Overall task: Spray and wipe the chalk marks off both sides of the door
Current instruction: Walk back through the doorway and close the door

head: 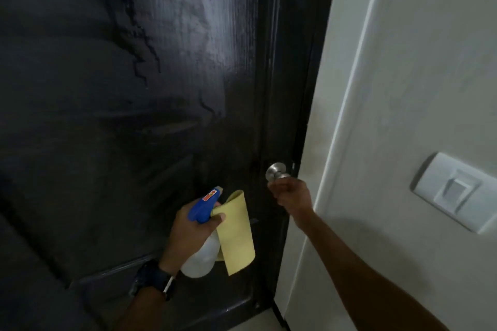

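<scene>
Right hand (291,193) grips round silver metal doorknob (274,172) on dark glossy wooden door (134,115); left hand (193,226) holds blue-topped white spray bottle (200,255) and yellow cloth (236,234). Likely step: opening door to reach other side; next, turn, pull.

Bare forearms, no sleeves, dark wristwatch (150,281) on left wrist

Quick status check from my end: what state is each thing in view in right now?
door: shut against its frame, surface streaky and wet-looking
door knob: right hand grips it
spray bottle: held in the left hand, nozzle towards the door
yellow cloth: pinched against the bottle by the same hand, hanging folded
wall switch: untouched
</scene>
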